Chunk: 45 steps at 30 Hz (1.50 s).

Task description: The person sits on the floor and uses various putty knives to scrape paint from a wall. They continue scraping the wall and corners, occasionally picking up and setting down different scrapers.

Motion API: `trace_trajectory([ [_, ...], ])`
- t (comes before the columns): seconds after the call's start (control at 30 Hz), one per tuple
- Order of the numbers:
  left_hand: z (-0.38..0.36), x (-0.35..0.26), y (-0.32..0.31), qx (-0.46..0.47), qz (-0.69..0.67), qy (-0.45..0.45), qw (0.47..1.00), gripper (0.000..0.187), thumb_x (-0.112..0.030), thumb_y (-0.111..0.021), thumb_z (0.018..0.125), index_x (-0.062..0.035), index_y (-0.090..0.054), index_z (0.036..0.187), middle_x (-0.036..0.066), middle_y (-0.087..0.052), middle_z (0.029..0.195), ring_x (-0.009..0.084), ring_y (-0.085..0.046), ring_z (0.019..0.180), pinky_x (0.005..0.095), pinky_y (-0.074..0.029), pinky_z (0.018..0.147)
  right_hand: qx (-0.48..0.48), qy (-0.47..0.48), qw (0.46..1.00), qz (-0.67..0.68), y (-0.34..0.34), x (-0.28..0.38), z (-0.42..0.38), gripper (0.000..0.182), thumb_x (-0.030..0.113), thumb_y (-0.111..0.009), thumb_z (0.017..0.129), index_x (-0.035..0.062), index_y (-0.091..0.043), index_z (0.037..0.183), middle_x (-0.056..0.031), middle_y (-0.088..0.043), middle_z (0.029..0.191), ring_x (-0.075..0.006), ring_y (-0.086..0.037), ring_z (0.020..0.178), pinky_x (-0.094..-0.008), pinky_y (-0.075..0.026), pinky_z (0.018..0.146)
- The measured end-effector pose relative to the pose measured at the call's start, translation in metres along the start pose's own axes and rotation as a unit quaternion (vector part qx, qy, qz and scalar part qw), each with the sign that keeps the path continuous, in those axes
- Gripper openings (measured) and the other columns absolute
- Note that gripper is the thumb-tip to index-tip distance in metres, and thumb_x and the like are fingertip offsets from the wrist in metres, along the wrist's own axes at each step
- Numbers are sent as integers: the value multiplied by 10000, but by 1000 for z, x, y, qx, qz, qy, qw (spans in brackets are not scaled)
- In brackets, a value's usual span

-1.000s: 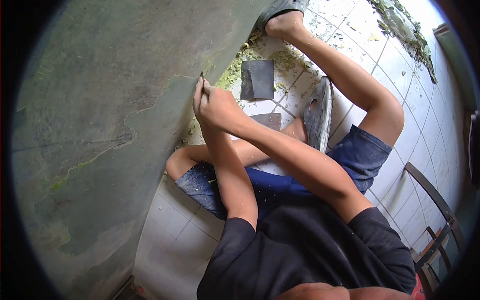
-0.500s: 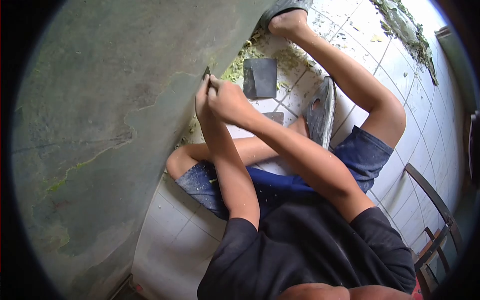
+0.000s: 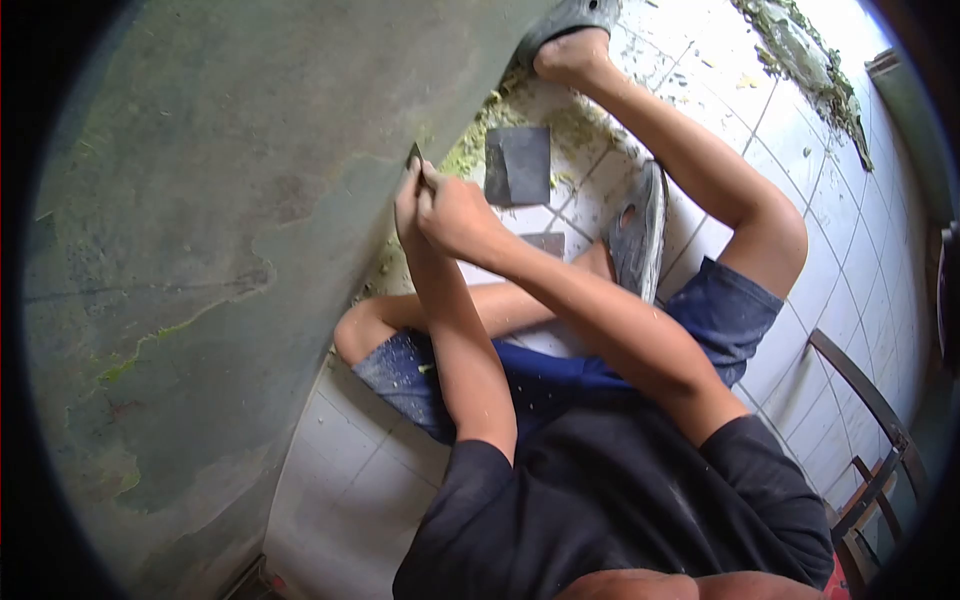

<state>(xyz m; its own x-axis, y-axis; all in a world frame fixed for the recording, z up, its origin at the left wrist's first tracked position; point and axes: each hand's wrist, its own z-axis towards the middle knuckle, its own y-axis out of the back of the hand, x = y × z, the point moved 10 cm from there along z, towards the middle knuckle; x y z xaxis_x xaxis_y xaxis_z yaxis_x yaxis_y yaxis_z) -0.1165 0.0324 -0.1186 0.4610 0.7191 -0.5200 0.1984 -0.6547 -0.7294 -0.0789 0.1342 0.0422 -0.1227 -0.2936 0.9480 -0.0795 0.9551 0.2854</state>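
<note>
My left hand (image 3: 408,205) and my right hand (image 3: 458,218) are close together against the green-grey wall (image 3: 200,200). Between their fingertips is a thin, dark, pointed scraper blade (image 3: 416,152), its tip at the wall surface. The fingers of both hands are pinched round it, and its lower part is hidden by them. Ragged edges of peeled paint, some yellow-green, run across the wall beside and below the hands.
A dark, creased rectangular sheet (image 3: 518,166) and a smaller grey-brown flat piece (image 3: 545,243) lie on the white tiled floor (image 3: 840,230). Greenish flakes (image 3: 580,115) gather along the wall's foot. A debris heap (image 3: 810,65) lies farther off; a dark chair frame (image 3: 870,400) stands at right.
The view has shifted slightly, so the hands and the sheet appear a little lower. Both hands keep the blade at nearly the same spot on the wall, its visible tip tilted a little differently.
</note>
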Motion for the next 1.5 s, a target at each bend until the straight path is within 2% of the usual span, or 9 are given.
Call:
trace_trajectory([
  [0.23,0,3,-4,21,10,4,1000,304,-359,-510,1076,-123,-646,940,13,-611,820,128,-569,748,284,-469,703,-7,-7,999,-30,-7,1,5,437,154,-441,958,-123,-597,1257,-397,-650,936,-515,-671,903,-525,-538,859],
  [0.3,0,4,-3,21,15,3,1000,303,-360,-511,1075,-125,-644,937,12,-608,814,127,-567,746,283,-468,702,18,-25,998,-50,-16,-26,29,391,154,-439,950,-172,-625,1056,-399,-649,864,-524,-675,844,-566,-545,793],
  [0.47,1,11,-4,46,14,11,999,302,-361,-513,1074,-129,-640,929,8,-603,802,124,-562,741,281,-464,697,-8,21,1000,-8,3,-13,-4,486,156,-461,956,-123,-538,1347,-407,-636,981,-512,-669,941,-503,-535,896],
  [0.6,-9,3,8,27,16,13,999,301,-361,-514,1074,-131,-639,925,7,-601,797,123,-561,738,281,-463,694,-9,-2,1000,-1,-3,-6,-3,495,152,-456,951,-133,-527,1349,-415,-632,983,-515,-665,951,-509,-530,903],
  [0.67,-17,2,6,27,19,9,999,301,-361,-514,1074,-132,-639,923,6,-599,794,123,-560,736,281,-462,692,-43,46,998,-20,0,8,-3,428,125,-423,954,-223,-564,1160,-388,-652,860,-515,-674,808,-554,-541,769],
  [0.77,-12,19,-2,17,16,10,1000,301,-361,-515,1074,-134,-637,920,5,-597,789,122,-558,733,281,-461,689,3,7,1000,-19,-5,-2,6,487,141,-446,947,-166,-528,1316,-420,-630,944,-518,-667,918,-521,-529,880],
  [0.9,-18,17,-12,21,19,5,1000,300,-361,-515,1073,-136,-636,915,3,-594,782,121,-556,729,281,-459,684,-3,14,999,-32,-2,1,2,467,136,-435,957,-172,-541,1292,-417,-634,945,-514,-668,916,-527,-531,859],
  [0.93,-15,8,-17,23,20,1,1000,300,-361,-515,1073,-136,-636,914,3,-593,781,120,-556,728,281,-459,683,-38,58,997,-27,4,9,-2,405,145,-416,975,-202,-593,1086,-377,-661,854,-515,-679,818,-559,-548,768],
  [1.5,12,2,-47,-4,17,-5,1000,299,-360,-518,1072,-146,-630,895,-4,-580,753,115,-547,710,282,-451,665,-14,-5,998,-68,-6,-18,19,424,156,-411,969,-190,-584,1144,-390,-662,916,-515,-681,869,-555,-548,818],
])
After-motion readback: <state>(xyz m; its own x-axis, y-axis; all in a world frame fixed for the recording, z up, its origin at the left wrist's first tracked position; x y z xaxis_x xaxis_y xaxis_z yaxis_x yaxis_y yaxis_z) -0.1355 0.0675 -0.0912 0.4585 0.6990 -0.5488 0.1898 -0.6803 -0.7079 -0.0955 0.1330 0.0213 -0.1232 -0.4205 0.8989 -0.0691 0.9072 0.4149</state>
